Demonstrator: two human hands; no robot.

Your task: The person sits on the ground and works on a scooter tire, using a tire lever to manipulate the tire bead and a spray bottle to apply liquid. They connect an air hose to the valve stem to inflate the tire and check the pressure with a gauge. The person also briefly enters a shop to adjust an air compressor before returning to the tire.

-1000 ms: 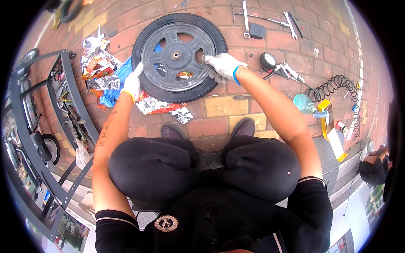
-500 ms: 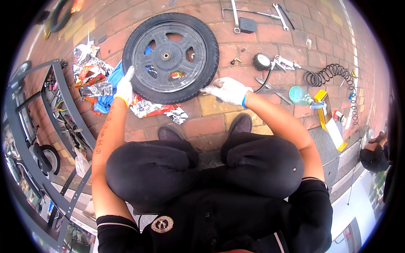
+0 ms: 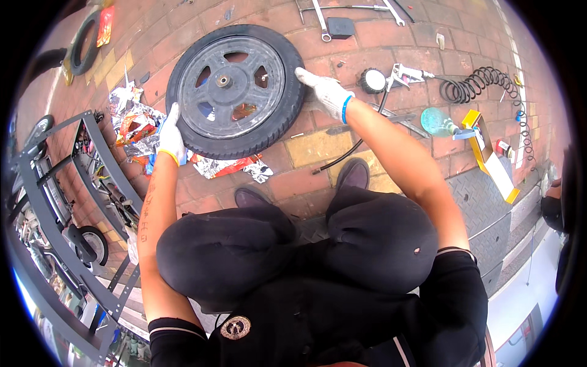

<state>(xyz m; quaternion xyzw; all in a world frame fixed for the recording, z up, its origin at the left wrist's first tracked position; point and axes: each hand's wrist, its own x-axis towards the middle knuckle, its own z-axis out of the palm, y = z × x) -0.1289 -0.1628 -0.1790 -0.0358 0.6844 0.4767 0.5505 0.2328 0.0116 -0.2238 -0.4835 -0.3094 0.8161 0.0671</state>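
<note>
A black wheel [image 3: 244, 85] with a tyre on a spoked grey rim is held between my two hands, face up, its near tread showing. My white-gloved left hand [image 3: 172, 136] grips its left edge, thumb up along the sidewall. On the right edge, my gloved right hand [image 3: 324, 92] presses with its thumb over the tyre, the fingers partly hidden underneath. Crumpled silver and orange wrappers [image 3: 226, 166] lie under and left of the wheel, with a bit of blue material. Whether the wheel touches the ground I cannot tell.
Right of the wheel lie a tyre inflator [image 3: 406, 74] with a gauge, a coiled black hose [image 3: 471, 85], a greenish bottle [image 3: 435, 122] and a yellow box [image 3: 480, 144]. Wrenches [image 3: 321, 21] lie at the far side. A dark metal frame [image 3: 101, 140] stands at left.
My right hand has moved up the wheel's right edge from near its lower right. The wheel has shifted a little left and its near tread shows more. The black hose's end has come into view.
</note>
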